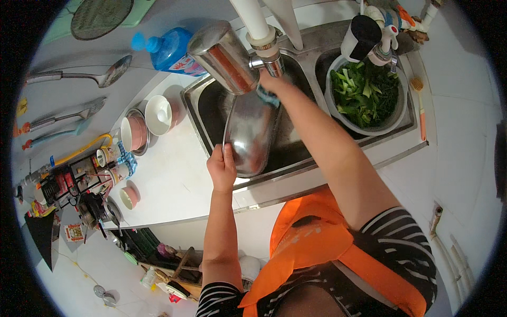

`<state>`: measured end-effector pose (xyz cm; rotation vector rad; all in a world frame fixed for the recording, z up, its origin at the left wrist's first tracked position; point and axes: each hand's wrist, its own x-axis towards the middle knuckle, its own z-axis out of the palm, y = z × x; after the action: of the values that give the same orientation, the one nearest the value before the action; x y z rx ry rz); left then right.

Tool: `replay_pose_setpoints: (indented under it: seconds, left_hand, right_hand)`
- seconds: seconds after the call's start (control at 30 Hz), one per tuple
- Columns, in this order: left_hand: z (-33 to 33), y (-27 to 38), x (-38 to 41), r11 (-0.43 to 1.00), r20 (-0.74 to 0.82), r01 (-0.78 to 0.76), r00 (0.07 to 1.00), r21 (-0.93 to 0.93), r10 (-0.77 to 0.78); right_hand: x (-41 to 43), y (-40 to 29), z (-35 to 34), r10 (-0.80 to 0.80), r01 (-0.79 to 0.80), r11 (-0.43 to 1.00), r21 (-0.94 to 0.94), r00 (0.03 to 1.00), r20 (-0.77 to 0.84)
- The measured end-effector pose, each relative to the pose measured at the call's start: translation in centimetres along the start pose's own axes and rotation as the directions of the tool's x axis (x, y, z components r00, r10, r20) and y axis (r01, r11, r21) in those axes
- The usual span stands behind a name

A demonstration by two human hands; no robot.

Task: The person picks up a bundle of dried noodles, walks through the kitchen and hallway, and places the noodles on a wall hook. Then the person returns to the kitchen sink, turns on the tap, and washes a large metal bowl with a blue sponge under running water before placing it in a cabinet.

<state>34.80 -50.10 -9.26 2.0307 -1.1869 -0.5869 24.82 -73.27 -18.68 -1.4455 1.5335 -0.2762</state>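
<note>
My left hand [222, 168] grips the rim of a shiny metal tray or basin [252, 136], thumb on top. It is tilted on edge over the left bowl of the stainless steel sink [295, 138]. At the tray's far end, my right hand [271, 84] presses a teal and white cloth or scrubber [267, 96]; the chrome faucet partly hides its fingers. A steel cylinder [225, 57], apparently a faucet filter, hangs above the tray. Over the right bowl sits a grey colander or basin [366, 130] of chopped leafy greens [364, 97].
On the counter [170, 186] left of the sink stand bowls [158, 115] and a small pink bowl [129, 197]. A blue detergent bottle [174, 49] stands behind the sink. Utensils [107, 73] hang on the left wall. A brush [420, 107] lies at the sink's right edge.
</note>
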Motion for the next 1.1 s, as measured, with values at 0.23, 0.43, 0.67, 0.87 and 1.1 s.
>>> replay_pose_setpoints:
  seconds: [0.23, 0.43, 0.67, 0.87, 1.1]
  left_hand:
    - [-0.2, -3.5, 0.2, 0.968, -0.092, 0.151, 0.981, -0.201, -0.173]
    - [0.2, -4.1, 1.1, 0.907, -0.1, 0.291, 0.937, -0.304, -0.334]
    - [-0.2, -3.9, 2.6, 0.904, -0.054, 0.299, 0.943, -0.305, -0.33]
    - [0.8, -1.2, 1.1, 0.969, -0.058, 0.197, 0.977, -0.146, -0.207]
    - [2.4, 6.1, -2.4, 0.927, 0.161, -0.248, 0.965, 0.282, 0.209]
  right_hand:
    - [-9.6, -4.3, -0.8, -0.395, 0.395, 0.918, -0.025, 0.918, -0.036]
    - [-12.4, -2.3, 1.9, -0.737, 0.713, 0.675, -0.19, 0.643, -0.208]
    - [-3.7, 12.5, 7.3, 0.105, -0.054, 0.979, 0.198, 0.961, -0.255]
    - [-12.9, 10.8, 8.1, 0.492, -0.451, 0.656, 0.605, 0.863, 0.109]
    - [-18.5, 3.2, -8.7, 0.108, -0.489, 0.288, 0.824, 0.871, 0.479]
